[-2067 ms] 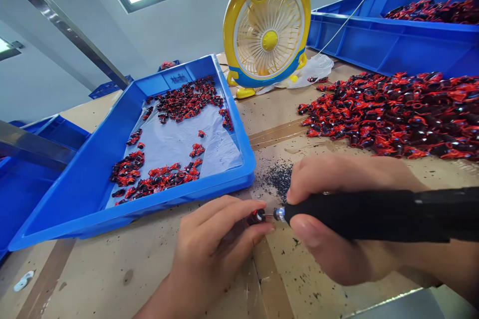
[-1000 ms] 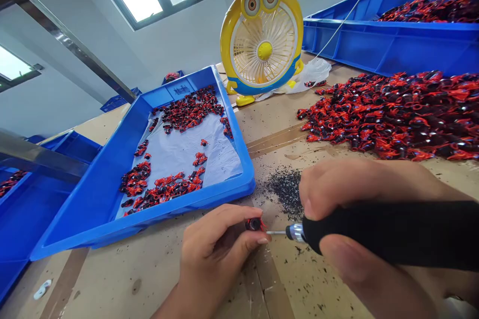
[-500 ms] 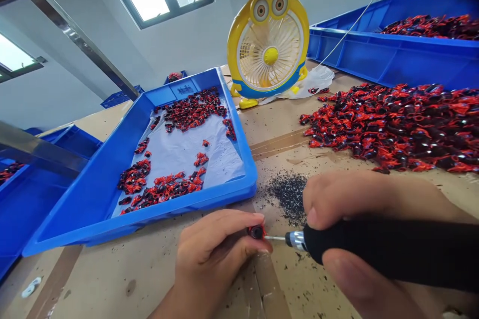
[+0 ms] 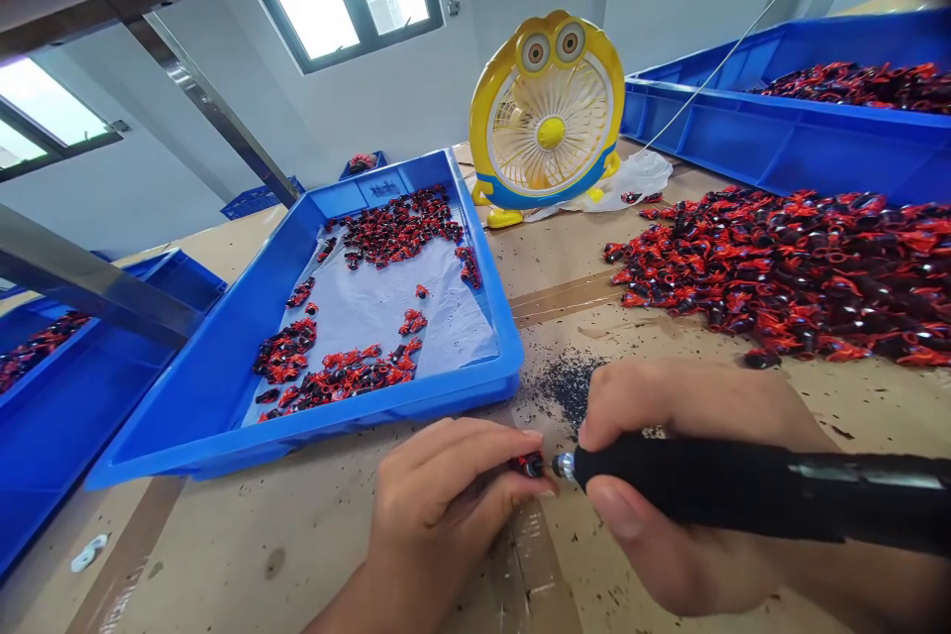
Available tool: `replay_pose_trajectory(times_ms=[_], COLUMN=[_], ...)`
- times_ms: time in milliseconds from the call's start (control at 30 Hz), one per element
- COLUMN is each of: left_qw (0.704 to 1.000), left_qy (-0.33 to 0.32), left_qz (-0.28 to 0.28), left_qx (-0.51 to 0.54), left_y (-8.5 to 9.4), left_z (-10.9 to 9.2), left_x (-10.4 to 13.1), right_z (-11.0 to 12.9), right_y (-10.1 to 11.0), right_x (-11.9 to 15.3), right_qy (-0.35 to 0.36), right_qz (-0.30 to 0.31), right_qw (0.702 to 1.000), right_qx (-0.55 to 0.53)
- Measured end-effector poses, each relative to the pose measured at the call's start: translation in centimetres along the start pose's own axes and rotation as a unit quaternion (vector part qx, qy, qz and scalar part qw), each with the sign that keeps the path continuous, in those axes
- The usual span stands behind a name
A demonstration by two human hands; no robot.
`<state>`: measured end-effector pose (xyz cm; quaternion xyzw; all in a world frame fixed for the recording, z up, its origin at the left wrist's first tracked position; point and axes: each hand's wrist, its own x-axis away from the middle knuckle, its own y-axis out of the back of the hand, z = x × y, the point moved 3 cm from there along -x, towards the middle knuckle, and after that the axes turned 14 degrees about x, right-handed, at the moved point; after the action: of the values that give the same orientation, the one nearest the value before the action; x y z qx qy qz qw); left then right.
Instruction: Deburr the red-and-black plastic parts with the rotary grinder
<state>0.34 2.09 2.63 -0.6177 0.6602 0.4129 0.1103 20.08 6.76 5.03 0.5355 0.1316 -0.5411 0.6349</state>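
Observation:
My left hand (image 4: pixel 438 485) pinches a small red and black part (image 4: pixel 530 465) between thumb and fingers, just above the table. My right hand (image 4: pixel 661 555) is wrapped round a thick black rotary tool (image 4: pixel 713 480), whose silver collar points left at the part. The collar is close to the part, and the thin bit is mostly out of sight between them. Under and behind the tool's tip, a patch of black shavings (image 4: pixel 561 381) is scattered over the brown tabletop (image 4: pixel 297 525).
A blue tray (image 4: pixel 512 357) lined with white sheet holds many such parts. To the right lies a large heap of red and black parts (image 4: pixel 788 277), with another blue tray (image 4: pixel 743 139) behind. A yellow fan (image 4: pixel 551 133) stands at the back. A metal post (image 4: pixel 215 119) rises left.
The tool's collar has come closer to the part, so less of the bit shows. The part has turned slightly in my left fingers. The whole view has shifted a little.

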Motion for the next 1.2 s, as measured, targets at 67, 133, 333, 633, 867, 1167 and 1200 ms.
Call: replay_pose_trajectory(times_ms=[67,133,333,633,867,1167,1200], left_qw=[1.000,1.000,0.999,1.000,1.000,1.000,1.000], left_qy=[-0.001,0.002,0.016,0.025,0.011,0.015,0.020], left_qz=[0.002,-0.002,-0.016,0.001,0.001,0.006,0.006], left_qx=[-0.010,-0.018,-0.034,0.006,0.005,0.009,0.007], left_y=[0.0,0.0,-0.2,-0.6,-0.6,-0.4,-0.3], left_z=[0.0,0.0,-0.2,-0.1,-0.3,0.0,0.0], left_x=[0.1,0.1,0.3,0.2,0.2,0.3,0.2], right_z=[0.1,0.2,0.3,0.3,0.4,0.2,0.2], right_y=[0.1,0.1,0.0,0.5,-0.6,-0.7,-0.8], right_x=[0.1,0.1,0.4,0.0,0.7,1.0,1.2], right_qy=[-0.001,0.004,0.040,0.019,-0.029,-0.040,-0.039], right_qz=[-0.001,-0.003,0.005,0.013,-0.007,-0.004,-0.003], right_qw=[1.000,1.000,0.999,0.998,0.999,0.999,0.999], right_qx=[0.003,0.008,0.015,0.059,0.041,0.026,0.021])
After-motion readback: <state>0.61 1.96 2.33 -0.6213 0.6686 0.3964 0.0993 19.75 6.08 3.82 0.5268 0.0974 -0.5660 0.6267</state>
